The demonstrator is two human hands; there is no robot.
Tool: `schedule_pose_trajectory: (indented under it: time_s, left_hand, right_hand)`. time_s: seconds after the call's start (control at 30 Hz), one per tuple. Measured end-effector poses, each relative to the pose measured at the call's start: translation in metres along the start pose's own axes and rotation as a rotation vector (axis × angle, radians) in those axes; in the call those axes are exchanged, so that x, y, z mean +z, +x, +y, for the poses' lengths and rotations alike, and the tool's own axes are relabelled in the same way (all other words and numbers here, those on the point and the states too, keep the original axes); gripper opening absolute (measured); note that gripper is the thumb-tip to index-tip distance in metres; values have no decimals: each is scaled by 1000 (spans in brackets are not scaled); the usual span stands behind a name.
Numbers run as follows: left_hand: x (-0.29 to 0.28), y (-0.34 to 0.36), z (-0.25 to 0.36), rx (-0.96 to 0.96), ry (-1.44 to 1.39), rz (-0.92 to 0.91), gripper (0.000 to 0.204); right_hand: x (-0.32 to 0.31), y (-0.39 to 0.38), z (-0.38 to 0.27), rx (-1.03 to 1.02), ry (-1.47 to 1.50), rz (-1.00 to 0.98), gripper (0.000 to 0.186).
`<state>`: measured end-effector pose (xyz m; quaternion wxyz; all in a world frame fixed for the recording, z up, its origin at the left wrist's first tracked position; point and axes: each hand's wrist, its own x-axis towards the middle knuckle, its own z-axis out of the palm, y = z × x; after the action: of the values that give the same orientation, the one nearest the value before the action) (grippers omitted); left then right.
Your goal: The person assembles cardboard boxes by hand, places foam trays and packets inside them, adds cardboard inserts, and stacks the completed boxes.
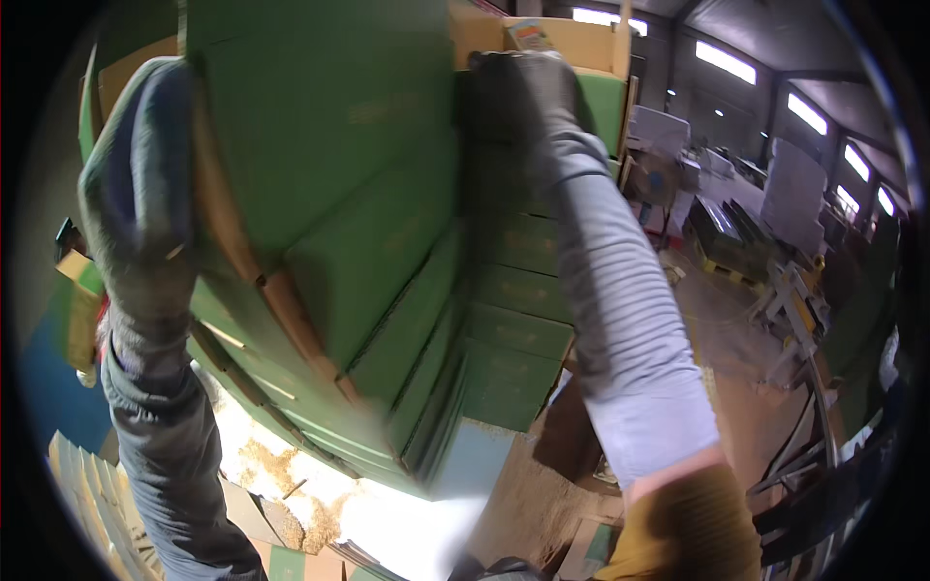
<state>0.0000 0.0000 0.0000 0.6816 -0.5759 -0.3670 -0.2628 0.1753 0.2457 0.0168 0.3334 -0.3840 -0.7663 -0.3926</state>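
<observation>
A large green cardboard box (329, 107) fills the upper middle, tilted close in front of me and slightly blurred. My left hand (145, 174), in a grey-blue glove, is closed on the brown left edge of the box. My right hand (523, 97), in a dark glove, is raised at the upper right side of the box. Its fingers are bent against that side, dark and partly hidden. Below and behind, more green boxes (518, 339) stand in a tall stack. An open carton (601, 44) with brown inner walls shows past my right hand.
Bright light falls on wood shavings (262, 465) and cardboard at the lower left. Another person's gloved hand (87, 376) is at the far left beside a carton. To the right lie a brown floor (727, 358), a fan (657, 179), a loaded pallet (727, 228) and metal frames.
</observation>
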Motion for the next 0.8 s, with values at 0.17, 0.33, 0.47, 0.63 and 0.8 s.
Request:
schedule_pose_trajectory:
  time_s: [0.17,0.33,0.47,0.63,0.8]
  left_hand:
    - [0,3,6,-437,-407,83,27]
    - [2,27,36,-465,-395,19,23]
    - [-11,41,38,-343,-304,0,26]
    - [-13,51,40,-363,-318,-20,30]
    - [-30,58,39,-297,-168,-8,33]
  right_hand:
    - [10,18,7,-14,84,312,17]
    - [34,40,55,-94,13,32,19]
    - [3,42,72,-170,-104,-61,37]
    - [-13,27,96,-214,-54,172,47]
    - [-40,1,106,-191,124,106,49]
